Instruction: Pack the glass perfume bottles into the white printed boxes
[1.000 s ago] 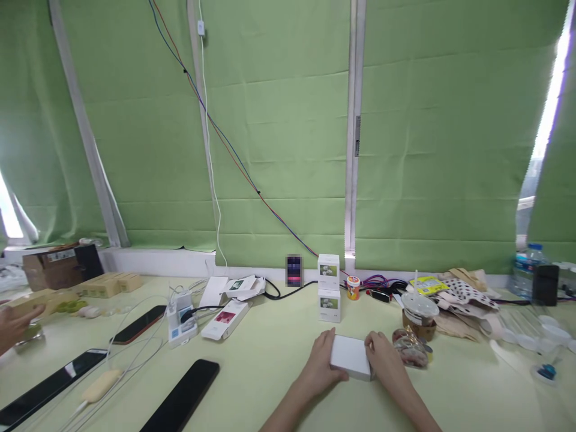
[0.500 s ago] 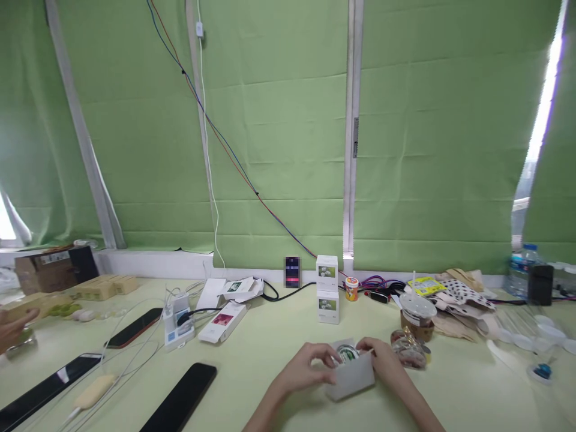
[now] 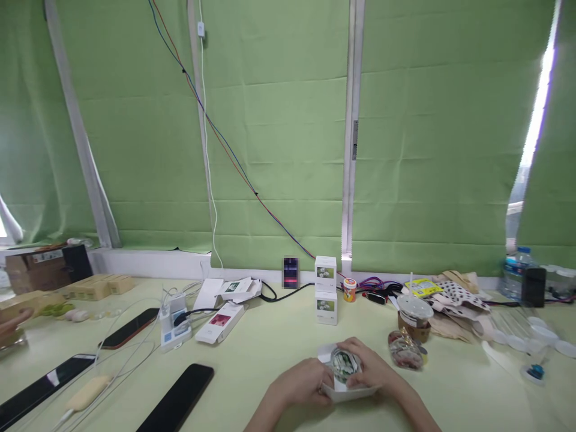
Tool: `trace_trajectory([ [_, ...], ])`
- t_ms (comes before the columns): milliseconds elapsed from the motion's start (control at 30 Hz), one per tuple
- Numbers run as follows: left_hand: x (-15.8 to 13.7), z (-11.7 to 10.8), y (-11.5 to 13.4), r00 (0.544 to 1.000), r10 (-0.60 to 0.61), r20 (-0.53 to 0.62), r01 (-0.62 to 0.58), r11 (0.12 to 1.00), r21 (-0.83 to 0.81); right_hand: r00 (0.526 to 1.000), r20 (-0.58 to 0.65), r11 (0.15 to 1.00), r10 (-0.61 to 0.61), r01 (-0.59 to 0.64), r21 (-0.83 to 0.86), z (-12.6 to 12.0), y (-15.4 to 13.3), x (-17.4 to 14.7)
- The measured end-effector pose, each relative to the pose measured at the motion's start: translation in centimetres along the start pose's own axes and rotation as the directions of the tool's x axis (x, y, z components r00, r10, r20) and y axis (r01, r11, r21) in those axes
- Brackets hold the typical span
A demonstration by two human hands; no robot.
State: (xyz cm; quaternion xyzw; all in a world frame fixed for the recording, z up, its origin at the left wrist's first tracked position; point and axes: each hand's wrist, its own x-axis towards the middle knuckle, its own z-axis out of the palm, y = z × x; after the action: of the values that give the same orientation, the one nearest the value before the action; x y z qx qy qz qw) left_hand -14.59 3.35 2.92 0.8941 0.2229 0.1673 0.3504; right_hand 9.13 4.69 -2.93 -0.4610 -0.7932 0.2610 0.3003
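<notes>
In the lower middle of the frame, just right of centre, a small white box [image 3: 353, 394] lay opened between the two hands, with a round container [image 3: 344, 365] sitting in it, its face tilted up and showing green and white. The left hand [image 3: 301, 382] was at the box's left side, its fingers bent inward and thumb low, closed on the near left corner. The right hand [image 3: 371, 367] came in from the right, partly curled — fingers over the container's upper edge, thumb on its lower right — so that it had hold of the container; whether its hidden fingers also gripped the box could not be told. Both the box and the container thus lay between the hands, touched from either side. Above them in the frame stood two stacked white cartons [image 3: 326, 307], with a small orange tub [image 3: 350, 290] just to their right. A plastic-wrapped packet [image 3: 405, 350] lay near the right hand, and a black phone [image 3: 177, 397] lay at lower left, well apart from the left hand.
</notes>
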Motion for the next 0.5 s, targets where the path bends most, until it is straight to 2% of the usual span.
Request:
trace_trajectory([
  [167,0.1,-0.7,-1.2,0.994,-0.084,-0.074,0.079,0.994,-0.069,0.997,-0.034,0.995,0.066,-0.068,-0.074,0.7,-0.4,-0.1],
  [300,-0.9,-3.3,-3.0,0.954,-0.191,-0.231,0.161,0.977,-0.141,0.994,-0.056,0.991,0.089,-0.094,-0.093,0.1,-0.5,-0.7],
  [400,-3.0,-6.2,-4.2,0.867,-0.259,-0.426,0.187,0.961,-0.205,0.99,-0.084,0.989,0.11,-0.118,-0.093,-0.3,-0.8,-1.0],
  [467,-4.5,-8.0,-4.9,0.765,-0.299,-0.57,0.193,0.951,-0.24,0.989,-0.09,0.988,0.116,-0.124,-0.091,-0.3,-1.1,-1.1],
  [500,-5.2,-8.8,-5.3,0.695,-0.314,-0.647,0.194,0.948,-0.252,0.989,-0.09,0.988,0.118,-0.127,-0.091,-0.3,-1.2,-1.1],
])
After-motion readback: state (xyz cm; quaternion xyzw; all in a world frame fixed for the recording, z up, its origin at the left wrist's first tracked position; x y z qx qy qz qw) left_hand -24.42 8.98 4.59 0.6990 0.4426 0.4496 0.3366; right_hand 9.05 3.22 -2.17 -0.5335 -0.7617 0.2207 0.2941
